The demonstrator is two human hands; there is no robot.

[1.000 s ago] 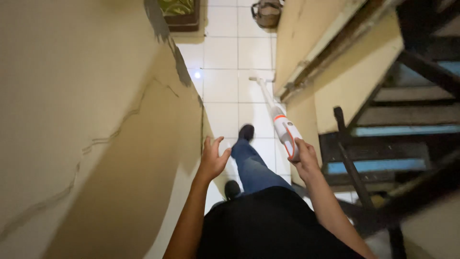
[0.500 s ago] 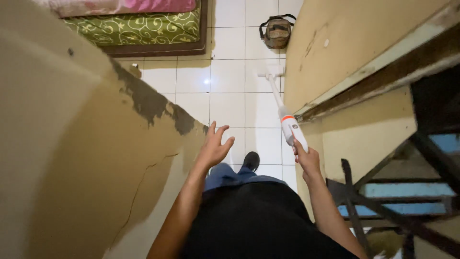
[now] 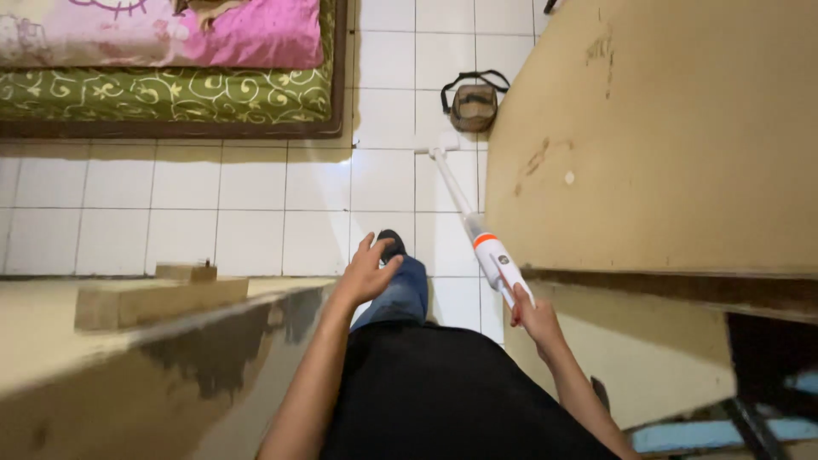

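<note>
My right hand (image 3: 532, 319) grips the handle of a white stick vacuum (image 3: 490, 255) with an orange band. Its thin tube runs forward and left to the floor head (image 3: 436, 143), which rests on the white floor tiles (image 3: 256, 204). My left hand (image 3: 368, 271) hangs free in front of me with its fingers spread, holding nothing, beside the end of a low yellow wall (image 3: 162, 341). Below the hands I see my black shirt, a blue-jeaned leg and a dark shoe (image 3: 390, 245) stepping onto the tiles.
A mattress (image 3: 170, 94) with a green patterned side and pink cover lies at the far left. A small brown bag (image 3: 474, 104) sits on the floor by the vacuum head. A tall yellow wall (image 3: 656, 136) stands on the right, with blue stair treads (image 3: 724, 430) below it.
I have walked forward out of the narrow passage. The left wall has dropped away, the mattress and more floor have come into view, and the vacuum head has moved toward the bag.
</note>
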